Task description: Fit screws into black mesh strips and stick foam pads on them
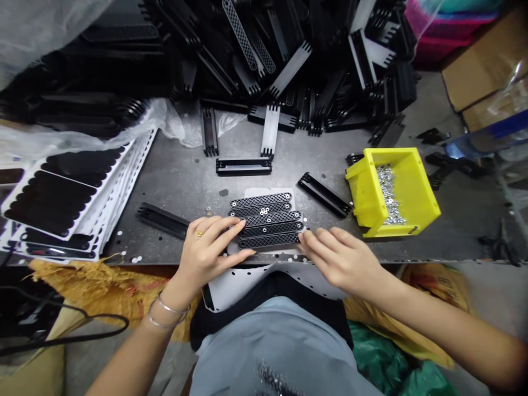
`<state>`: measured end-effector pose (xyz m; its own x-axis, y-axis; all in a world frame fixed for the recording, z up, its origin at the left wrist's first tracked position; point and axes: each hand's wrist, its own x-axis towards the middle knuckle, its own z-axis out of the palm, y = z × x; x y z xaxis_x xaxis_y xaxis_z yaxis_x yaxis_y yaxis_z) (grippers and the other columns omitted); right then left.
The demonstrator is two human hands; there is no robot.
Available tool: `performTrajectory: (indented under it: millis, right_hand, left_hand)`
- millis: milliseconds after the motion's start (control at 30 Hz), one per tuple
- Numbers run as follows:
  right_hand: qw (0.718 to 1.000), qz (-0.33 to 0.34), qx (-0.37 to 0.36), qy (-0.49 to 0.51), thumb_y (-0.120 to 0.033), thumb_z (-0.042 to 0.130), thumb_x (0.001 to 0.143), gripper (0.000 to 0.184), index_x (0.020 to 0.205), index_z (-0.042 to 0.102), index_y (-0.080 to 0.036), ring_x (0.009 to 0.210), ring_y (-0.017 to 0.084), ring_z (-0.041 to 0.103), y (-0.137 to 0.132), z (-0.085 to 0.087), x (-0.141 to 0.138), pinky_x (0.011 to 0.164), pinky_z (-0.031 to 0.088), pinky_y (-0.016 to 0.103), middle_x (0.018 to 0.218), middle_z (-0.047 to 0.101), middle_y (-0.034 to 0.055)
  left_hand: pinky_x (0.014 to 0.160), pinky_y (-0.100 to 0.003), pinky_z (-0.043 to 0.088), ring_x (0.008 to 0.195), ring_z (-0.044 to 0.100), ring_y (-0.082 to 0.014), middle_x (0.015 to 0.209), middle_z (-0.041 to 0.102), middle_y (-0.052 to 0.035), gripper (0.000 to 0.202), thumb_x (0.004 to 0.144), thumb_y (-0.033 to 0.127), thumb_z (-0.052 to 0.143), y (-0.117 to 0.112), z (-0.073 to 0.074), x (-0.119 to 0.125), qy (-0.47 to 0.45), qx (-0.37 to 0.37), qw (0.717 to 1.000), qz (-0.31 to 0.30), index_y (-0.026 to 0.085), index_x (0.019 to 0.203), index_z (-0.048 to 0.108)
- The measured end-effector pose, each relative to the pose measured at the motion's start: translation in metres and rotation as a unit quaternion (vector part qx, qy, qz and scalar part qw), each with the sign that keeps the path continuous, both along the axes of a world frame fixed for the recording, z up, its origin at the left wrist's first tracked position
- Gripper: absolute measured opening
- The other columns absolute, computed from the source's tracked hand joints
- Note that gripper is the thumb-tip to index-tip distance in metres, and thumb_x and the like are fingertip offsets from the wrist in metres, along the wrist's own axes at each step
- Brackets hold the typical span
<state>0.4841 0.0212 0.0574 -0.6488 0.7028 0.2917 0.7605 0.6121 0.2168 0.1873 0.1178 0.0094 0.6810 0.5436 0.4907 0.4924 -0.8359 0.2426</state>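
Several black plastic strips with a diamond mesh face [268,223] lie side by side in a loose stack on a white sheet on the metal table. Small silver rings [264,211] sit on one of the upper strips. My left hand [210,250], wearing a ring and bangles, rests its fingers across the strips' left part. My right hand [340,261] touches their right ends with its fingertips. Neither hand visibly grips anything. Nearby lie loose black slotted frames [243,166] [324,194] and a yellow plastic bin [363,181] filled with small silver fasteners.
A large heap of black and white comb-edged plastic parts [247,55] rises behind the grey metal table [185,187]. Stacked sheets of black scalloped pads [61,198] lie at the left. Cardboard boxes [482,60] stand at the right, with plastic film [165,121] at the heap's edge.
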Motion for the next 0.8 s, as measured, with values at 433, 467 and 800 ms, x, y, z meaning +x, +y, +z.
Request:
performTrajectory:
  millis: [433, 467, 800]
  right_hand:
    - [0.942, -0.069, -0.147, 0.294, -0.018, 0.052, 0.106, 0.021, 0.097, 0.07, -0.013, 0.082, 0.018, 0.064, 0.044, -0.034, -0.086, 0.077, 0.053, 0.031, 0.087, 0.07, 0.0084]
    - [0.95, -0.054, -0.128, 0.281, -0.017, 0.052, 0.106, 0.021, 0.098, 0.071, -0.012, 0.08, 0.018, 0.063, 0.044, -0.036, -0.09, 0.075, 0.053, 0.031, 0.086, 0.07, 0.0082]
    - [0.966, -0.054, -0.117, 0.224, -0.019, 0.051, 0.106, 0.023, 0.105, 0.072, -0.011, 0.083, 0.019, 0.064, 0.044, -0.018, -0.067, 0.074, 0.054, 0.032, 0.096, 0.071, 0.0117]
  left_hand:
    - [0.104, -0.043, 0.048, 0.119, 0.063, -0.0273, 0.131, 0.072, -0.0132, 0.065, 0.091, 0.044, 0.078, 0.006, -0.004, -0.009, 0.003, -0.072, 0.996, -0.055, 0.021, 0.147, 0.055]
    - [0.105, -0.043, 0.048, 0.12, 0.063, -0.0275, 0.131, 0.072, -0.0128, 0.064, 0.091, 0.044, 0.077, 0.007, -0.003, -0.01, 0.006, -0.073, 0.996, -0.056, 0.022, 0.148, 0.055]
    - [0.103, -0.041, 0.044, 0.117, 0.068, -0.0257, 0.126, 0.077, -0.0076, 0.05, 0.097, 0.041, 0.072, 0.007, 0.004, -0.008, 0.035, -0.014, 0.998, -0.044, 0.024, 0.143, 0.062]
